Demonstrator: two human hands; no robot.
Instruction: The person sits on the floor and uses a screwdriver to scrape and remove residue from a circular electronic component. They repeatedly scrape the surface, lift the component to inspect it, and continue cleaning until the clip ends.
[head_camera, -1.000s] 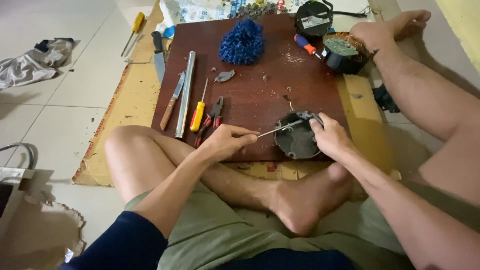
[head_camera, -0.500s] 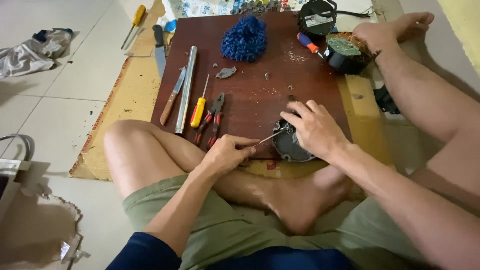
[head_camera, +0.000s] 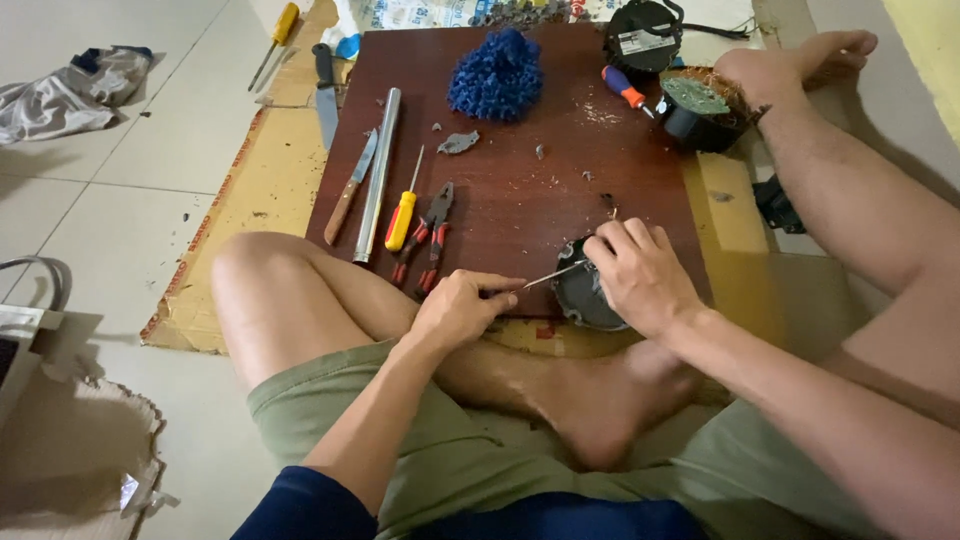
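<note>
Metal probe: thin silver rod (head_camera: 553, 274), pinched in the left hand (head_camera: 462, 308), is now tilting into the part.
Right hand (head_camera: 640, 275): is now covering and gripping the round dark grey motor housing (head_camera: 583, 298), steadying it.
Place: housing is sitting at the near edge of the reddish-brown wooden board (head_camera: 520, 200).

one head camera looks steeply down, close over the board (head_camera: 520, 200).

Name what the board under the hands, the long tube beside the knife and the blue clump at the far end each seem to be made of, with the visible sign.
Board: probably wood or laminate, dark reddish-brown with a dull sheen.
Tube: metal, pale grey with a long bright reflection.
Blue clump: likely yarn or soft fibre, knobbly and matte.
</note>
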